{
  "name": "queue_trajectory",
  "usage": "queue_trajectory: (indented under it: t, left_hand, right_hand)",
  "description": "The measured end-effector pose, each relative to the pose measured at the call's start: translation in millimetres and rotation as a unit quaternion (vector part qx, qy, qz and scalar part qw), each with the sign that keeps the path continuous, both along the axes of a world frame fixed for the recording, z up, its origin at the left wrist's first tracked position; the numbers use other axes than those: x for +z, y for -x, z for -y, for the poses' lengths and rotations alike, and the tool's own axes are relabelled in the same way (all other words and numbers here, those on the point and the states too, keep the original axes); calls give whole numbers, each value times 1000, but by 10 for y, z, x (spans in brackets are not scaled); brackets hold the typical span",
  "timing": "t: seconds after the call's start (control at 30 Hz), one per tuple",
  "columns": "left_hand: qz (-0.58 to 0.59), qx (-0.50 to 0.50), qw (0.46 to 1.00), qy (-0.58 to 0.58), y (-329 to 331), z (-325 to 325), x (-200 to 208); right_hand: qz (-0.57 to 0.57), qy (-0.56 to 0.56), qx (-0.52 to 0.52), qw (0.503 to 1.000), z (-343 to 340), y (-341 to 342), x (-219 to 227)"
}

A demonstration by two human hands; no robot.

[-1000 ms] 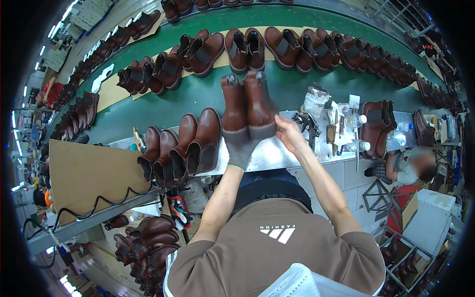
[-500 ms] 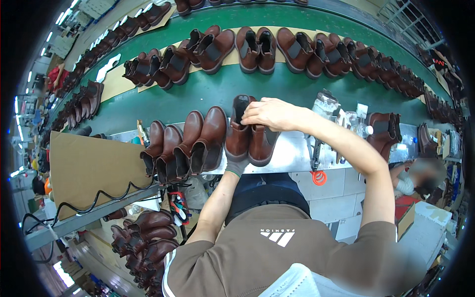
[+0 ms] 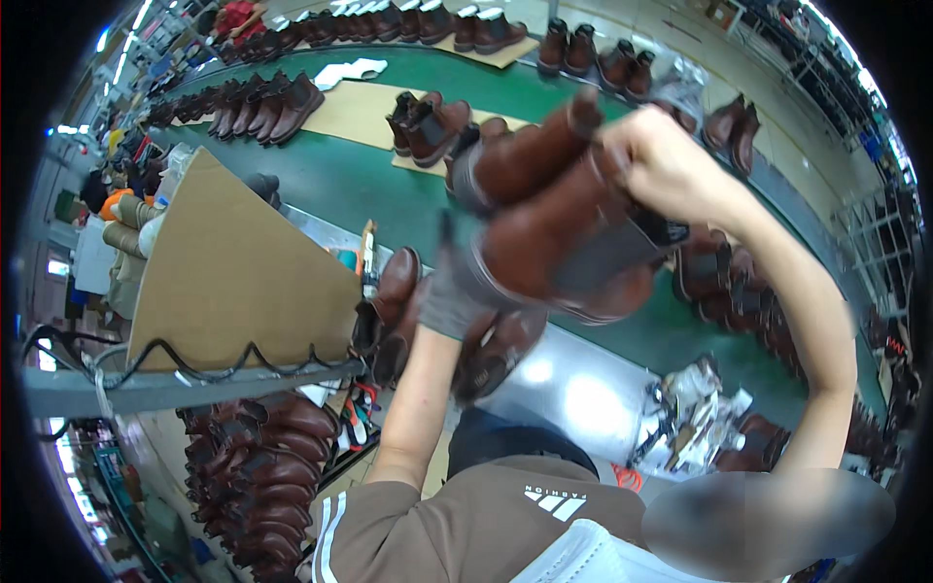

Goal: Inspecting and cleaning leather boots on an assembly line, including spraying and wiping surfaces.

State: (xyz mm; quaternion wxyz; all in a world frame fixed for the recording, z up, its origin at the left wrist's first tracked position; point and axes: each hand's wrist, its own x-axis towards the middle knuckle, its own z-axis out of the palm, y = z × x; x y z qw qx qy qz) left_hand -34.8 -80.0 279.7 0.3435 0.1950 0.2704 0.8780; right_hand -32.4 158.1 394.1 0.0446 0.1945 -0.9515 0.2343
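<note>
A pair of brown leather ankle boots with dark elastic side panels is lifted above the bench, tilted and slightly blurred. My bare right hand is closed on their upper ends. At the sole end, my left hand, in a grey glove, grips the pair from below; its fingers are partly hidden. Beneath the left hand more brown boots lie on the metal bench top, partly covered by the glove and the lifted pair. One boot there stands beside the cardboard sheet.
A brown cardboard sheet stands at the left, behind a metal rail with a coiled black cord. Boots are heaped below it. Across the bench runs a green belt carrying rows of boots. Bottles and tools crowd the bench's right.
The pair of boots has risen off the bench top, tipped over on its side. Both hands have moved up with it, and the whole view has turned.
</note>
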Motion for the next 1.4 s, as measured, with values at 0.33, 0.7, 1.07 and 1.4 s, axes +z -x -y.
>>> queue_trajectory:
  t: [0.33,0.7,1.07,1.4]
  left_hand:
    - [-236,621,715,219,984,308,-356]
    - [-475,396,535,575,3299,153,-1687]
    - [-328,261,416,807,4226,-9,-1829]
    - [-435,491,498,567,1720,-320,-305]
  right_hand:
    - [188,574,-173,778,1250,3395,-652]
    - [343,580,-338,657,2510,5463,-2722]
    - [181,332,38,925,529,4328,-1931]
    - [205,440,-234,843,-90,145,-1484]
